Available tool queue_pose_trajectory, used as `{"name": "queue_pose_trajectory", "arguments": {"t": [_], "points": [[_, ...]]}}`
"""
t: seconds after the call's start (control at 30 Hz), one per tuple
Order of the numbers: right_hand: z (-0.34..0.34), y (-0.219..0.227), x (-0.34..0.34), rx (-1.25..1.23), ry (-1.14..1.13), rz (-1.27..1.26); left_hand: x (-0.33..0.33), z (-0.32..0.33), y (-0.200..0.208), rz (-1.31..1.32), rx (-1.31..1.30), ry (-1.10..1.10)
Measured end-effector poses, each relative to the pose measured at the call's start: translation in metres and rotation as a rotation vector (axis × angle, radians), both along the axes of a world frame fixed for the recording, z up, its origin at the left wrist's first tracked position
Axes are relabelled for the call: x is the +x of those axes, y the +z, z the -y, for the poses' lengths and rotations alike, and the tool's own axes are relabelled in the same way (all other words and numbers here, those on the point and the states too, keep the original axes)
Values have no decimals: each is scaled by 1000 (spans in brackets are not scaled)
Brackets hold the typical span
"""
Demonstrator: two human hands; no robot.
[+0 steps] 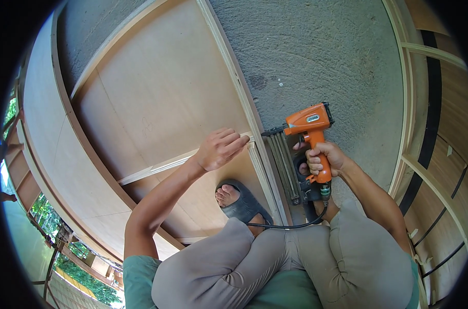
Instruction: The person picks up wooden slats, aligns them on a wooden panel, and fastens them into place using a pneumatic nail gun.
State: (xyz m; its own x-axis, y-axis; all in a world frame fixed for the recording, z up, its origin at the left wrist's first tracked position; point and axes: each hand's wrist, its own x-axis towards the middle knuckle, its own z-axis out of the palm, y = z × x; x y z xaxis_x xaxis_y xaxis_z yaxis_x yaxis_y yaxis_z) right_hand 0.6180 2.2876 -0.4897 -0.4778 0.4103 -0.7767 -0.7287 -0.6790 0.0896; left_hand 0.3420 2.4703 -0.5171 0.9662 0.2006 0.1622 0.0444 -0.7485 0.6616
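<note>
My right hand (326, 158) is wrapped round the handle of an orange nail gun (310, 121). The gun lies on its side, its nose against or very close to the outer face of a long wooden frame rail (240, 87). Its long grey magazine (287, 167) runs back beside the rail. My left hand (223, 149) is closed over the end of a wooden crosspiece (167, 164), where that strip meets the rail opposite the gun's nose. The thumb and the exact grip are hidden. Beneath the crosspiece is the frame's plywood panel (162, 87).
A black air hose (295, 225) curves from the gun's handle across my legs. One sandalled foot (239, 201) stands on the panel, the other beside the magazine. More wooden frames (440, 195) stand at right, and a curved-looking panel (64, 118) is at left. Rough concrete floor (316, 51) lies beyond.
</note>
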Motion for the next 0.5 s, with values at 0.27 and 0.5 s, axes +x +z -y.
{"name": "queue_pose_trajectory", "arguments": {"t": [0.27, 0.5], "points": [[-1, 2, 0, -16, -6, -33, -2, -2, 5, -44, 27, -49], [-3, 2, -1, -20, -8, -33, -3, -3, 3, -33, 5, -84]]}}
